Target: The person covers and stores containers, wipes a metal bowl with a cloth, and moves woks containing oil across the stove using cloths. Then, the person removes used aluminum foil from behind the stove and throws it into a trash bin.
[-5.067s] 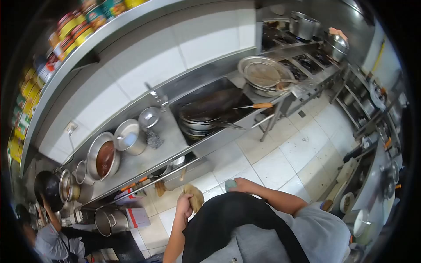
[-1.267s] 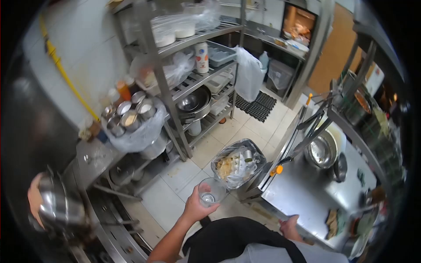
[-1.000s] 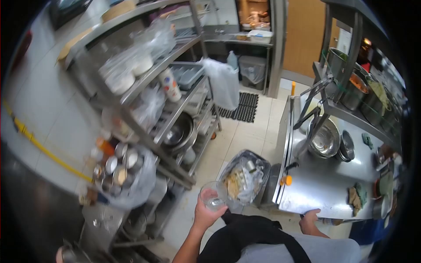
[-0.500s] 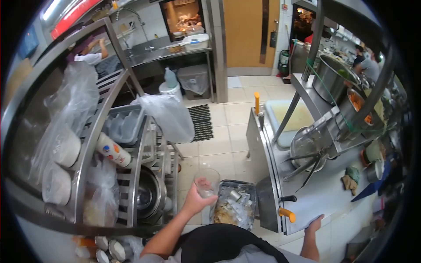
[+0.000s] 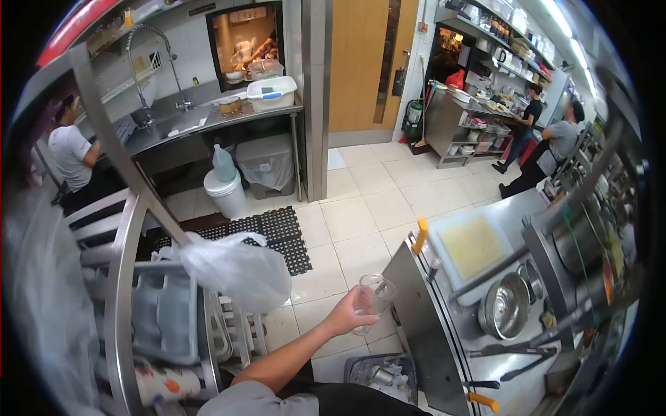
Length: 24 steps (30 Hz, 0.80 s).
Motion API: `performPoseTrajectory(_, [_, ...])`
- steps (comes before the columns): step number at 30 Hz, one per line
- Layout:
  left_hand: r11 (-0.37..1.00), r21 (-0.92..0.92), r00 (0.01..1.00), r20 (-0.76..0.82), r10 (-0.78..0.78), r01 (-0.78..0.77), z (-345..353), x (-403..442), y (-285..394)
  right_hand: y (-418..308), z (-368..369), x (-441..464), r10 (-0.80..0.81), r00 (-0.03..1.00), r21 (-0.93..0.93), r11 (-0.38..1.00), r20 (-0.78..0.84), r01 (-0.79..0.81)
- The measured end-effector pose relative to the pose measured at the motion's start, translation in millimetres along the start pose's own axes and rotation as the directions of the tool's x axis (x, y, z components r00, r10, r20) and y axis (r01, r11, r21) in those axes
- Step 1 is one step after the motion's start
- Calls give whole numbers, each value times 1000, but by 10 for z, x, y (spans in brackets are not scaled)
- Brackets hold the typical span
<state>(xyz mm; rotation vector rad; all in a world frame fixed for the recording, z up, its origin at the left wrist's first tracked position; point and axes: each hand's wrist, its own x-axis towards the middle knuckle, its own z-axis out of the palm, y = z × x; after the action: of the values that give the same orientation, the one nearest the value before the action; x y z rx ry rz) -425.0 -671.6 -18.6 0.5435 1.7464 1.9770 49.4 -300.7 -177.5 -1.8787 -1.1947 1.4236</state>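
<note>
My left hand [image 5: 352, 313] is wrapped round a clear plastic cup [image 5: 374, 298], held in front of my body beside the left end of the steel counter [image 5: 409, 284]. Some small dark thing shows at the cup's rim. Below the cup, a lined bin [image 5: 381, 371] holds crumpled plastic and a can. My right hand is outside the view.
Left stands a rack [image 5: 125, 277] with a hanging plastic bag [image 5: 236, 270]. Orange-handled tools [image 5: 420, 236] stick out at the counter's edge, near a cutting board [image 5: 468, 246] and metal bowl [image 5: 504, 305]. One person [image 5: 73, 149] is by the sink; others stand back right.
The view has swung round from the stove and sink to the doorway side. The cup in my left hand has moved right, towards the counter. My right hand has left the counter edge and the view.
</note>
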Motion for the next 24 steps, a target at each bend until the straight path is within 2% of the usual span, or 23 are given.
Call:
performPoseTrajectory(4, [1000, 2, 991, 130, 16, -17, -356, 575, 318, 155, 1155, -1085, 103, 975, -271, 962, 195, -47])
performPoseTrajectory(6, [999, -42, 954, 300, 19, -7, -430, 870, 437, 130, 1669, -1491, 117, 939, -374, 927, 324, 14])
performPoseTrajectory(9, [999, -17, 907, 420, 38, -35, -469, 1236, 556, -15, 2309, -1937, 76, 864, -453, 872, 497, 183])
performPoseTrajectory(11, [999, -32, 876, 482, 18, -3, -474, 1459, 550, -155, 2641, -2119, 7, 809, -445, 838, 588, 316])
performPoseTrajectory(12, [995, -73, 855, 518, -17, 64, -480, 1565, 511, -238, 2801, -2161, -51, 784, -415, 826, 619, 381])
performPoseTrajectory(13, [986, -109, 834, 550, -49, 130, -503, 1679, 461, -382, 2967, -2157, -144, 749, -350, 817, 646, 459])
performPoseTrajectory(14, [986, -108, 833, 551, -45, 124, -548, 1781, 413, -517, 3112, -2173, -240, 720, -282, 805, 651, 522])
performPoseTrajectory(16, [985, -19, 772, 624, -122, 170, -742, 1995, 339, -1126, 3531, -2524, -385, 673, -182, 770, 631, 612])
performPoseTrajectory(17, [986, -10, 785, 607, -126, 166, -910, 2127, 328, -1571, 3767, -2877, -438, 650, -148, 749, 621, 646])
performPoseTrajectory(18, [992, 89, 762, 634, -129, 94, -1095, 2251, 326, -1874, 4058, -3061, -434, 632, -135, 747, 642, 651])
performPoseTrajectory(19, [983, 180, 744, 654, -136, 21, -1284, 2368, 335, -2157, 4343, -3202, -422, 577, -63, 768, 699, 638])
performPoseTrajectory(20, [980, 153, 687, 699, -200, 129, -1540, 2495, 417, -2411, 4653, -3294, -415, 509, 9, 782, 754, 624])
performPoseTrajectory(21, [982, 153, 722, 666, -188, 114, -1803, 2638, 485, -2602, 5053, -3363, -393, 400, 37, 750, 828, 660])
performPoseTrajectory(23, [947, 301, 738, 614, -280, 108, -2440, 2869, 636, -2855, 5915, -3408, -252, 175, 57, 705, 952, 707])
performPoseTrajectory(24, [923, 364, 759, 566, -323, 121, -2764, 2937, 876, -2978, 6348, -3544, -205, 98, 71, 683, 974, 727])
